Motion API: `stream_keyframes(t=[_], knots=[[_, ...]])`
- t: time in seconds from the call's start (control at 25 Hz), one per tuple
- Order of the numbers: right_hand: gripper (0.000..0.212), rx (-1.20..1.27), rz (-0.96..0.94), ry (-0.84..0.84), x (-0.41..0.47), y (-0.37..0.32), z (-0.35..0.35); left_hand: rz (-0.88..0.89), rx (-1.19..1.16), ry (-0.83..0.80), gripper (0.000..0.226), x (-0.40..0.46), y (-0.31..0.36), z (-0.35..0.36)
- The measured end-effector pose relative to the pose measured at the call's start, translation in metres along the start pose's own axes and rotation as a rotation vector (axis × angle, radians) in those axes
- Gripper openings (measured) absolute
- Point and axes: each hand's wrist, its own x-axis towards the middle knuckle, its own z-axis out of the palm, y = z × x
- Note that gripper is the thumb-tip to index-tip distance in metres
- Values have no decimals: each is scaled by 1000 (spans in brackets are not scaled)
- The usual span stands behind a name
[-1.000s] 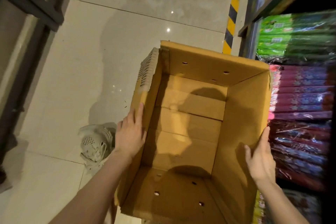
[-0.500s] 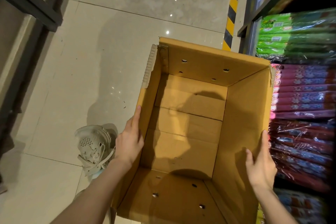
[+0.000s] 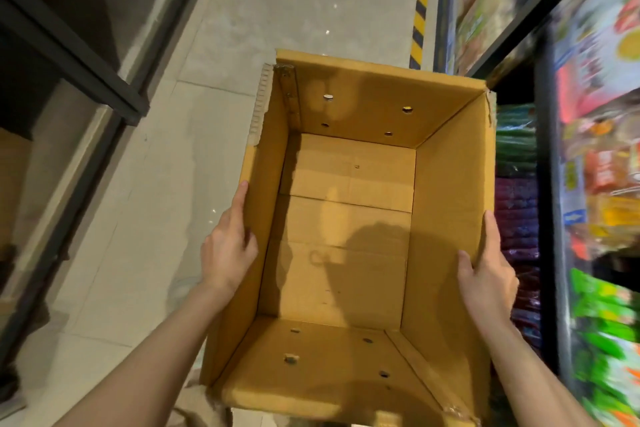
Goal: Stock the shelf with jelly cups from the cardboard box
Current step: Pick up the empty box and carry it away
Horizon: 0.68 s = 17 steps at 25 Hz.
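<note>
An open brown cardboard box fills the middle of the view, and nothing lies inside it. My left hand presses flat against the outside of its left wall, fingers straight. On the right wall my right hand holds the rim, thumb inside and fingers outside. Between the two hands the box is held up above the floor. The shelf stands just right of the box, packed with stacked wrapped packs in green, purple and red. I cannot make out single jelly cups.
Pale tiled floor stretches left of and beyond the box. A dark metal frame runs along the left side. A yellow-and-black hazard stripe marks the floor by the shelf's foot. Upper shelf levels hold blurred colourful packets.
The box has come up higher and levelled, and the view has swung upward along the shelf. The pale shoe on the floor has dropped out of sight. Both hands kept their hold.
</note>
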Motion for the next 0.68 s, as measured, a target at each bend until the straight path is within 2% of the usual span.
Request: stream_keyframes(t=[0.12,0.36,0.68], knots=[[77,-21,36,15,15,-39,-43,36,-40,46,76,13,22,-52],[76,25,-79,155,34,-122,-141,116,-84,161,78,38,71,-172],[76,41,-122,234,44,-233,-286,171,-85,288,78,50,138,-345]])
